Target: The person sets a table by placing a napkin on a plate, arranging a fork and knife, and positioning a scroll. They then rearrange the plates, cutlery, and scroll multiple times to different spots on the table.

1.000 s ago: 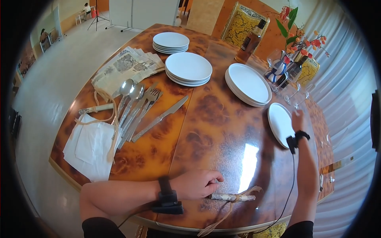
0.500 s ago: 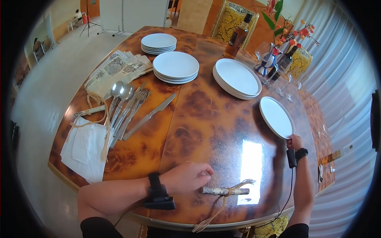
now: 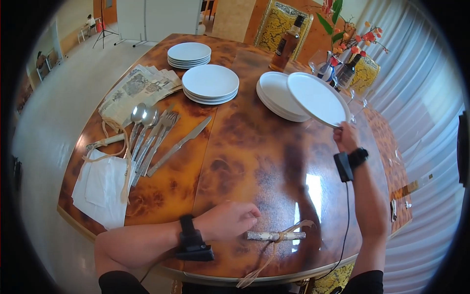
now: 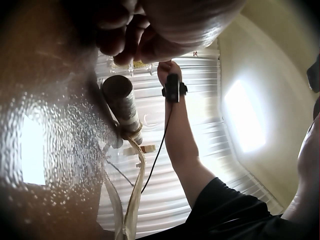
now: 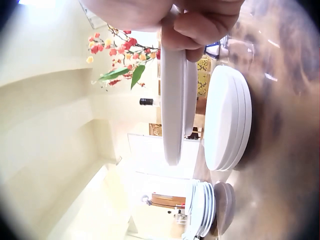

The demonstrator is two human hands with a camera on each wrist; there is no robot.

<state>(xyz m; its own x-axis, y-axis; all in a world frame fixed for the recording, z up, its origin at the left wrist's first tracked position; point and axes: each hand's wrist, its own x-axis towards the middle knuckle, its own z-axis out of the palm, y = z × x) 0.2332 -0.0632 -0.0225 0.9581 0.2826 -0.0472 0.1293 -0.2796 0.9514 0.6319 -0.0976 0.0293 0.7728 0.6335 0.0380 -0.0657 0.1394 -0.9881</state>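
Note:
My right hand (image 3: 346,137) pinches the rim of a round white plate (image 3: 318,98) between thumb and fingers. The plate is raised over the table and overlaps a stack of similar white plates (image 3: 274,100) in the head view; the right wrist view shows it edge-on, apart from the stack (image 5: 227,117). Near the table's front, my left hand (image 3: 232,219) rests with loosely curled fingers and holds nothing. Just beside its fingertips lies a patterned roll (image 3: 262,236) tied with a straw-coloured cord (image 3: 269,267), seen end-on in the left wrist view.
Two plate stacks (image 3: 210,83) stand at the back left, by fanned patterned papers (image 3: 139,88). Spoons, forks and knives (image 3: 156,134) lie left, near white napkins (image 3: 100,191) and another tied roll (image 3: 107,141). Bottles (image 3: 286,46), stemmed glasses and a flower vase stand at the back right.
My right hand has gripped the plate's near rim and carried it up and leftward to the plate stack. The left hand stays by the tied roll. The head view has shifted slightly.

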